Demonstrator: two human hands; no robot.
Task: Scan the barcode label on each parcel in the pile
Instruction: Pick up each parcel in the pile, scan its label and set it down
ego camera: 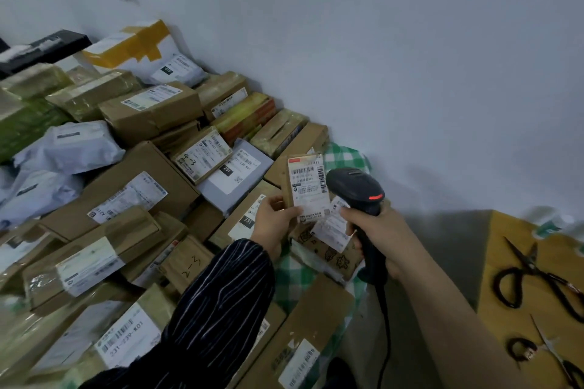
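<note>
- The fingers of the left hand are closed around the lower left edge of a small brown parcel and hold it upright, with its white barcode label turned to the camera.
- The right hand is wrapped tightly around the handle of a black barcode scanner. The head of the scanner is just beside the right edge of the small brown parcel, and a red light shows on its side.
- A black cable hangs down from the scanner handle.
- The left arm has a dark striped sleeve; the right forearm is bare.
- Below the small brown parcel lies a box with cartoon prints, resting on a green checked cloth.
- To the left of the small brown parcel and behind it spreads the pile of parcels: brown cartons and grey bags, most with white labels, up to the white wall.
- Far to the right of the small brown parcel, two pairs of black scissors lie on a yellow surface.
</note>
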